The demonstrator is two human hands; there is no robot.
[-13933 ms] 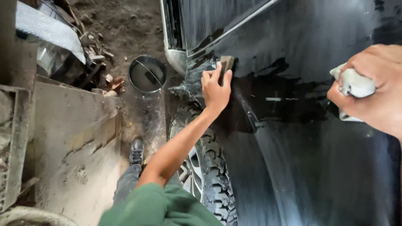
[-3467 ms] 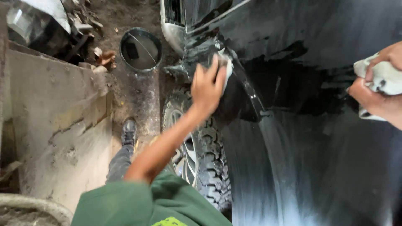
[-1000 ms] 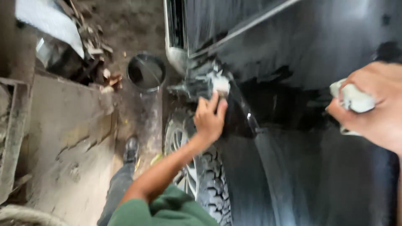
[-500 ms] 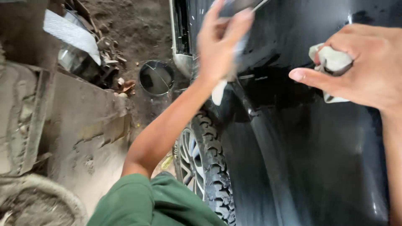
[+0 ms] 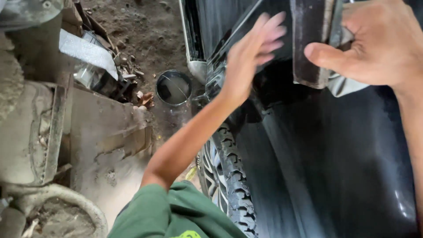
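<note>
A dark flat sanding block [image 5: 312, 42] is pressed against the wet black car body [image 5: 335, 167] near its top edge, held under the right hand [image 5: 379, 42], whose thumb is stretched wide beside it. The left hand [image 5: 251, 57] is spread open with nothing gripped, blurred, over the panel above the tyre [image 5: 229, 185]. A round bucket [image 5: 174, 88] is seen on the dirt floor [image 5: 145, 26]
</note>
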